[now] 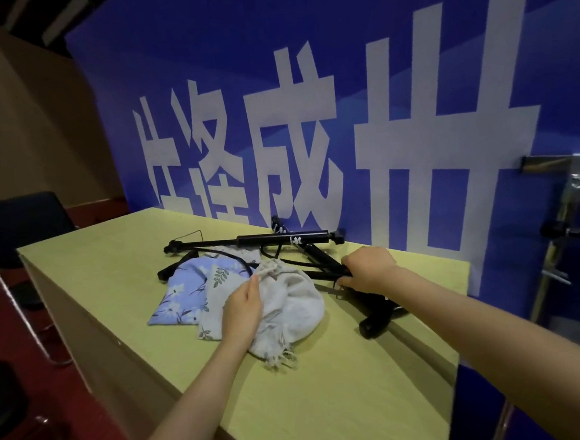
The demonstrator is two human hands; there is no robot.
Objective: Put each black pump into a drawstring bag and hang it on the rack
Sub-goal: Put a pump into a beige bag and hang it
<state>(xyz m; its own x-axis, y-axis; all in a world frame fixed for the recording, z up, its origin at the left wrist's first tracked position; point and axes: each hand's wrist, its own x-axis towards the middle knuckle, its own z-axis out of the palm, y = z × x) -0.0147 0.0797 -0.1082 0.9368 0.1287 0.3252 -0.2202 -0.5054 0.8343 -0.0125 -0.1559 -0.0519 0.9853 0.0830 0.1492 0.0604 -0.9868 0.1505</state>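
Black pumps lie on the yellow-green table (321, 389). One long pump (283, 238) stretches along the far edge. A nearer pump (374, 320) runs under my right hand (367, 268), which is closed around its shaft. My left hand (243, 309) grips the mouth edge of a beige drawstring bag (295, 308) lying in the middle. A blue flowered bag (184, 296) and a grey leaf-print bag (217, 283) lie flat to its left, partly under a black hose (222, 253).
A blue banner wall (307, 98) with large white characters stands right behind the table. A metal rack (568, 193) rises at the right edge. Dark chairs (21, 221) stand on the red floor to the left.
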